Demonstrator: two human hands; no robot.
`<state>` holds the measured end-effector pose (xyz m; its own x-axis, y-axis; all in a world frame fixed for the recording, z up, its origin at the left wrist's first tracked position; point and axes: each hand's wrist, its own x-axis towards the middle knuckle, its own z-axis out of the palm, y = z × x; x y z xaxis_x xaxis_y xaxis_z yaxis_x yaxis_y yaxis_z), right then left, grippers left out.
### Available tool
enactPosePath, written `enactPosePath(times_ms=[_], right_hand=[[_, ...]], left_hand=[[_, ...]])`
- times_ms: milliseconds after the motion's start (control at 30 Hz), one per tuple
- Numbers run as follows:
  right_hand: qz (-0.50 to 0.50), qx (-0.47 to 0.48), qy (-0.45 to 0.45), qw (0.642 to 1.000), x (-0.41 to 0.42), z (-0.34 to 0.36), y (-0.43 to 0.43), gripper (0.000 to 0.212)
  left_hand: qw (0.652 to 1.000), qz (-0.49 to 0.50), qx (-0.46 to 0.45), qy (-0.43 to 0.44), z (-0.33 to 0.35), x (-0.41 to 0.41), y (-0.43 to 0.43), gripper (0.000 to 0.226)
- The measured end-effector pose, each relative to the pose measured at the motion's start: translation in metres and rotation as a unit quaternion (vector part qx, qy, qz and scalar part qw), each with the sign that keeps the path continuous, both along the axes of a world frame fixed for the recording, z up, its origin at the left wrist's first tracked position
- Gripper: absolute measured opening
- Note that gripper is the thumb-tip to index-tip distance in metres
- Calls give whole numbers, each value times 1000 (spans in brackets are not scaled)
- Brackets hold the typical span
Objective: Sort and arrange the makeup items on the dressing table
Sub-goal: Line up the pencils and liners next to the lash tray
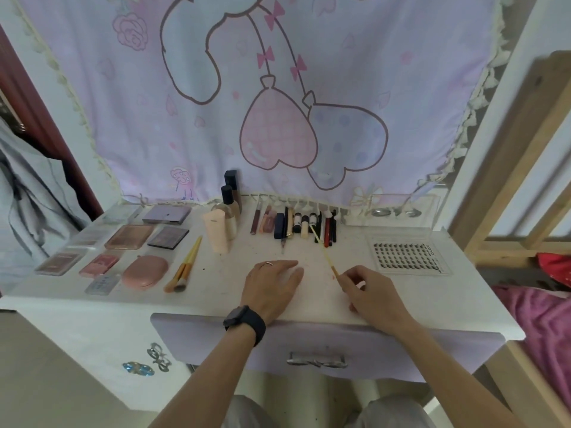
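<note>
The left hand [272, 285] lies palm down on the white tabletop [309, 304], near the front edge, its fingers straight and close together and holding nothing. A ring sits on one finger and a black watch [244, 324] is on the wrist.

The right hand [370, 291] is just beside it. Its thumb and forefinger pinch the near end of a thin yellow stick [324, 251], and the other fingers are curled under. The stick slants up and away to the left. Its far tip reaches the row of lipsticks and pencils [293, 225], which lie side by side at the back of the tabletop. Whether the stick is a pencil or a fine brush cannot be told.

Left of that row a cream tube [216, 231] stands tilted against two dark-capped bottles [230, 208]. Two yellow-handled makeup brushes [185, 267] lie together, bristles toward the front. Farther left the flat cases are set out in rows:
- a purple palette [167, 214]
- a pink palette [129, 237]
- a dark palette [168, 237]
- a pink oval compact [145, 271]
- a small pink blush [99, 264]

On the right side lies a clear tray of false lashes [408, 256], with a clear acrylic holder [395, 211] behind it. A lilac drawer [216, 344] sits below the hands.
</note>
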<state>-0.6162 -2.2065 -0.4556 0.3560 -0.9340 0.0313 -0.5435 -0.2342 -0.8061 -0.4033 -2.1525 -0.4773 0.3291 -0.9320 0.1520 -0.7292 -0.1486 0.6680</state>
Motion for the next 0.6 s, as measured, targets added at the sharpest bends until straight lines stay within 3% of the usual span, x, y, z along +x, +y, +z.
enactPosePath(times_ms=[100,300,433,600], right_hand=[[38,-1,-14,999,8,-1,13,15],[107,-11,-10,994,44,-6,22,14],[126,-81,49,988,80,-12,22,13],[110,-203,215,949,108,-27,19,52]], left_hand=[[984,-18,-16,174,15,-6,6,32],[947,-19,-49,316,31,-1,29,11],[959,42,-68,273,37,34,55,8],[974,203,-48,86,49,112,89,6]])
